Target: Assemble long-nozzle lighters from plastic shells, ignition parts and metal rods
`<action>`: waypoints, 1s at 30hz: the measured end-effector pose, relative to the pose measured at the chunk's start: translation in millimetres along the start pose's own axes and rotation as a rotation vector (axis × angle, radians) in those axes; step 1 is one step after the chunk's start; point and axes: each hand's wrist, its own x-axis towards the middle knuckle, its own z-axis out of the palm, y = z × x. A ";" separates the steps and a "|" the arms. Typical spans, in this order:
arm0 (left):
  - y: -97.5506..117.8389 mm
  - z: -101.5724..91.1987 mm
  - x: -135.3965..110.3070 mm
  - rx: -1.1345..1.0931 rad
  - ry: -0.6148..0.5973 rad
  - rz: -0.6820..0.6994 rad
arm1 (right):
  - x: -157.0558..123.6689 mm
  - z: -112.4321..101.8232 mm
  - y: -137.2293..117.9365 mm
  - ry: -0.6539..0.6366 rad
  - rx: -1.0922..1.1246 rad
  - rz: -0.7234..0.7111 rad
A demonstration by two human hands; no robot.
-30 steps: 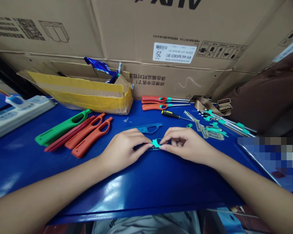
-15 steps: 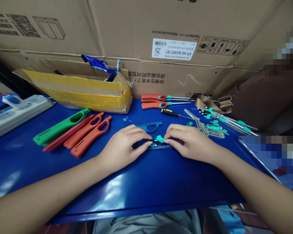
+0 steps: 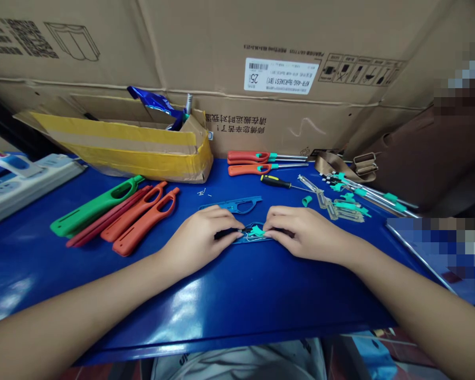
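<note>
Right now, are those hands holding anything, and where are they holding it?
The right hand seems to pinch the small green part by the end nearest it. The left hand is at the dark piece; its hold can't be told.

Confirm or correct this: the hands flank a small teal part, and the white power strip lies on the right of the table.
Wrong side: the head view shows the white power strip on the table's left. The hands do flank the small teal part.
</note>
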 end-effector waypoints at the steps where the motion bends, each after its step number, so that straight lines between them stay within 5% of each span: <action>1: 0.2 0.2 0.2 -0.010 -0.001 -0.010 | 0.5 1.2 -0.1 0.006 0.012 -0.006; 15: 6.8 -5.3 3.2 -0.070 -0.073 -0.136 | 1.7 11.2 -0.1 0.032 0.017 -0.149; 30: 9.2 -6.0 4.6 -0.066 -0.082 -0.161 | 4.7 12.6 -0.2 0.094 0.245 -0.139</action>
